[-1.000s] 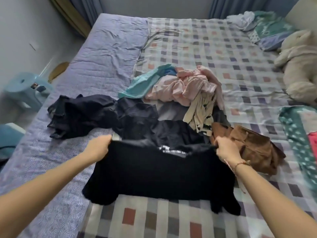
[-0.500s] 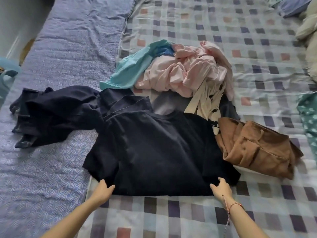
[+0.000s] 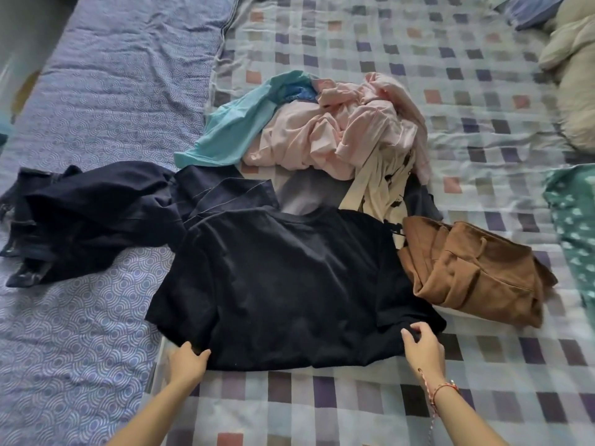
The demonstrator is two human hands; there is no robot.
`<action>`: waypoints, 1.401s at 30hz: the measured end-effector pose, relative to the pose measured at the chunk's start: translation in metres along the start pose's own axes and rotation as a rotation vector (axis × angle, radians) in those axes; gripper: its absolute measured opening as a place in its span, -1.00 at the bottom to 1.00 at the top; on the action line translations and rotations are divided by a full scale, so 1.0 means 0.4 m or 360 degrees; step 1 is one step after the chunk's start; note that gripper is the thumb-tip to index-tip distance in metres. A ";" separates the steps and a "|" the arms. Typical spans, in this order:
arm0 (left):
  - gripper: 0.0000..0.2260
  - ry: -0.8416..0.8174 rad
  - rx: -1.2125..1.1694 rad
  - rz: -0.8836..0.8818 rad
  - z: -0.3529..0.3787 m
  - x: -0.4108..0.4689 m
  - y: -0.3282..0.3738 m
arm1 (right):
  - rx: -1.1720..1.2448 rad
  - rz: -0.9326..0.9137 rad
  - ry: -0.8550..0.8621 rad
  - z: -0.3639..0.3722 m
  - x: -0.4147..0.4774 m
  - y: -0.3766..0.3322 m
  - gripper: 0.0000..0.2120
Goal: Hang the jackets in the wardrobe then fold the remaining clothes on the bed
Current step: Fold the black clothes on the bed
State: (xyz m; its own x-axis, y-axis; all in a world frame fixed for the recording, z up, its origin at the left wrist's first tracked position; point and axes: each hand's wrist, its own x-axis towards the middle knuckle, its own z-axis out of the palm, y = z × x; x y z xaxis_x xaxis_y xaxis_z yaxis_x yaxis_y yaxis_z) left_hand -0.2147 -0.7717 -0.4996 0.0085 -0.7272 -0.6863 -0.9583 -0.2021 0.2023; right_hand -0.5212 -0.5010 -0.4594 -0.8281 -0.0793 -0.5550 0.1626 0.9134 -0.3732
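Nearest, the left grip (image 3: 188, 358) pinches the near-left hem corner of the black T-shirt (image 3: 289, 278), and the right grip (image 3: 421, 346) curls its fingers into the near-right corner. The shirt lies spread on the bed (image 3: 354, 413), collar at the far end. To fold it well, I would draw both corners taut and level, clearing wrinkles before turning the sides in. Beyond lie a brown garment (image 3: 473, 268) on the right, a dark garment (image 3: 90, 214) on the left, and a pink heap (image 3: 338, 133) farthest.

The forearms (image 3: 151, 410) are bare, a red cord bracelet (image 3: 442, 388) round the right wrist.
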 end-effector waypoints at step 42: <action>-0.81 0.0712 -0.1833 0.0759 -0.675 -0.479 0.241 | 0.2187 -0.0674 -0.0413 -0.698 -0.338 -0.375 -0.83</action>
State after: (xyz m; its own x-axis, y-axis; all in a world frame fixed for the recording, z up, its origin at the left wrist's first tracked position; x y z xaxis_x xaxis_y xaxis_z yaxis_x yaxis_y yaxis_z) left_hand -0.2316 -0.8289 -0.1599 0.0464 -0.9891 -0.1398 -0.1064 -0.1440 0.9838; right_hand -0.5834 -0.5157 -0.1208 -0.8493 -0.4440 -0.2856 0.4331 -0.2767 -0.8578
